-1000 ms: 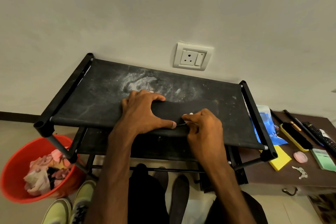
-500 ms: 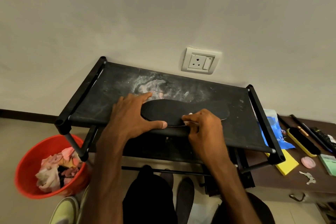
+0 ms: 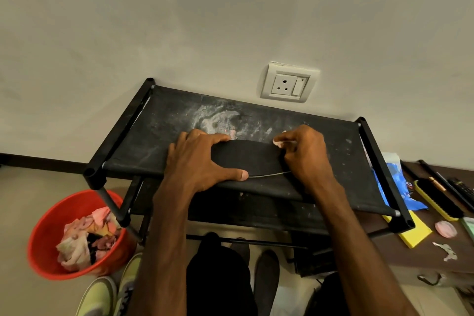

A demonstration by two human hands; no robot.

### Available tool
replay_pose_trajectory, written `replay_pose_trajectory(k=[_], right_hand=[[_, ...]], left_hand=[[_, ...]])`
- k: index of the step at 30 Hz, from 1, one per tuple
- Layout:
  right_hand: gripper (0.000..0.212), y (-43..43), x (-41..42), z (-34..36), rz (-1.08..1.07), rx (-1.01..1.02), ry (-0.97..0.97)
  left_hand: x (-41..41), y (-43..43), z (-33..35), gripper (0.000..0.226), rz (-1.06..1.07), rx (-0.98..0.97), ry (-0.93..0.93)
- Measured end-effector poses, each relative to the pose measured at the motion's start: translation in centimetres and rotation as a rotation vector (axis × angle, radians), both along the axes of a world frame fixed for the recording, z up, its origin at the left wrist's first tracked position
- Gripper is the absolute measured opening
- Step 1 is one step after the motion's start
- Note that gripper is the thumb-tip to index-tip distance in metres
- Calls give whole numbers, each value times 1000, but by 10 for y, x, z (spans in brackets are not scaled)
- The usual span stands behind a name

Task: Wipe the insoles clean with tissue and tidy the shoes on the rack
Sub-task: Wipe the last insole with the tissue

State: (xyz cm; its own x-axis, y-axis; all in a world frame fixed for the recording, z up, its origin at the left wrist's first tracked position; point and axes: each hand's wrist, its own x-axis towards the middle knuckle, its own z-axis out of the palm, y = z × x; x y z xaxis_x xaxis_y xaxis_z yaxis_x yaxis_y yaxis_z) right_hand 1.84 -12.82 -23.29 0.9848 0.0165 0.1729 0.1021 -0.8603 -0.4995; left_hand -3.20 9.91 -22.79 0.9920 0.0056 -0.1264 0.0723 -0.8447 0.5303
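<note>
A black insole lies flat on the top shelf of a black rack, lengthwise across the centre of the frame. It is matte and dark, almost the same tone as the shelf fabric, with a thin pale line showing along its near edge. Both of its ends are covered by the hands. The shelf around it is dusty, with a whitish smear just behind the insole.

The left hand is spread flat over the left end of the insole. Its fingers reach to the far edge, the thumb is stretched out along the near edge, and nothing is clasped. The right hand sits on the right end with its fingers curled, pinching a small wad of pale tissue against the insole's far edge. Both forearms come up from the bottom of the frame.

At lower left stands a red bucket holding crumpled scraps, with yellow-green shoes just below it. A wall socket sits above the rack.
</note>
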Motion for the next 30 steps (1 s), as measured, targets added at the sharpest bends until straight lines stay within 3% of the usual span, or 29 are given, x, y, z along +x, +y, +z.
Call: replay_pose_trajectory(k=[5,10,20,26,30], right_hand=[[33,7,-41,-5,150,-67,-101],[30,8,-66,2,321,-80,-85],[37,30,8,4,160,-21,-15],[33,30,-33,-2,254,-67,-111],[35,24,-58,7,350,-75,-34]], left_hand=[[-1,-2,0,98,23,-13,-12],[-2,-3,0,99,26,-6,-15],[-2,0,0,97,11,3,-8],[-1,-2,-2,99,20,2,-14],[-2,-3,-2,100,23,5,-29]])
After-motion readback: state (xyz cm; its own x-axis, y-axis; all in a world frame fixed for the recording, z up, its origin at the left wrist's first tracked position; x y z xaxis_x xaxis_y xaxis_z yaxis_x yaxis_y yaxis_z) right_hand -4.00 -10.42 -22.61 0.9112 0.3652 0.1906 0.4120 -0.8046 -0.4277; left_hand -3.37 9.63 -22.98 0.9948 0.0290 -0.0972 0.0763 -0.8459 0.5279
